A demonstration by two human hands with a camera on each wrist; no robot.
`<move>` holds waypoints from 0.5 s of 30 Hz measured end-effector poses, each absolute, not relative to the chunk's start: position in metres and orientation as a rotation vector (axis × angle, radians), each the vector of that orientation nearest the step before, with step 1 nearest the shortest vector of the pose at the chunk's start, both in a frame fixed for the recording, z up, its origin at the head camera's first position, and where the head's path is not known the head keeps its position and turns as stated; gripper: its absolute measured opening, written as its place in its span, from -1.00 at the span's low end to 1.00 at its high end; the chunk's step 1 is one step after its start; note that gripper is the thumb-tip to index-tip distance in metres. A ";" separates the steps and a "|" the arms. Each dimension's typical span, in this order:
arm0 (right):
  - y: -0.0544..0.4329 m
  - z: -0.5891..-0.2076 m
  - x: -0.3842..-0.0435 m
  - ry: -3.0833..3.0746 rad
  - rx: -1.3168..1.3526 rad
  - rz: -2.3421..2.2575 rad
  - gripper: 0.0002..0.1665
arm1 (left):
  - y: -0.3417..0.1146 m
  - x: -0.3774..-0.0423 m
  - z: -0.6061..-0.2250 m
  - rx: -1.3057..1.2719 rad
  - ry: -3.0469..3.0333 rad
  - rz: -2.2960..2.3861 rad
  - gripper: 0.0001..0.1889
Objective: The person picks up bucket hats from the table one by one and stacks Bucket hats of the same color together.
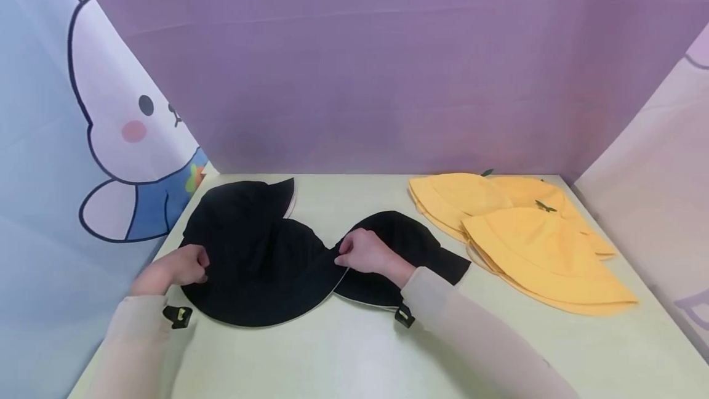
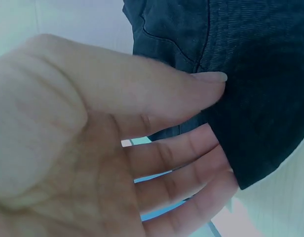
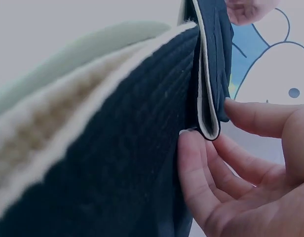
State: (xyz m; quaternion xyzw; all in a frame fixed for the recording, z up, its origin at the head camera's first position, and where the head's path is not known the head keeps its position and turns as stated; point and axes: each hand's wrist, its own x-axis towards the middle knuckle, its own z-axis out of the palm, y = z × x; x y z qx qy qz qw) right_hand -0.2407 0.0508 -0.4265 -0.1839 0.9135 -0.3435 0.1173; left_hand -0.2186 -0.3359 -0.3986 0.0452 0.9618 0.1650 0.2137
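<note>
"So, what have the two hands got between them?"

"One front black bucket hat (image 1: 266,282), folded, over the tabletop (image 1: 354,362). The left hand (image 1: 180,265) pinches its near-left edge, thumb over the brim and the other fingers (image 2: 171,190) tucked behind. The right hand (image 1: 370,254) pinches the opposite corner, where the pale-edged brim doubles into a tip."

"Why take it by both ends?"

"I'd say to keep the soft cloth spread and its layers together; held at one end only, it would likely sag or skew."

"And the dark shape by the right fingers?"

"A right-hand black hat (image 1: 394,233), lying beneath and to the right of them. The front hat's tip overlaps it in the head view, though I can't tell whether the two touch."

"What's beyond the left fingers?"

"A rear black hat (image 1: 238,202), partly covered by the front one; dark on dark, the border between them is hard to make out."

"The yellow hats (image 1: 532,245)?"

"Well to the right of the right fingers, folded and overlapping, with small green leaf sprigs (image 1: 545,206) on top. Neither hand touches them. They seem grouped by colour, which also leaves both hands room around the black ones."
</note>
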 end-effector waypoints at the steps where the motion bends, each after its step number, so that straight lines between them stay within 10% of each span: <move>1: 0.050 -0.427 -0.241 2.662 -0.528 -1.009 -0.82 | -0.335 -0.219 -0.400 0.119 2.674 0.446 -0.81; 15: 0.044 -0.428 -0.239 2.657 -0.502 -1.087 -0.89 | -0.341 -0.217 -0.399 0.141 2.704 0.407 -0.83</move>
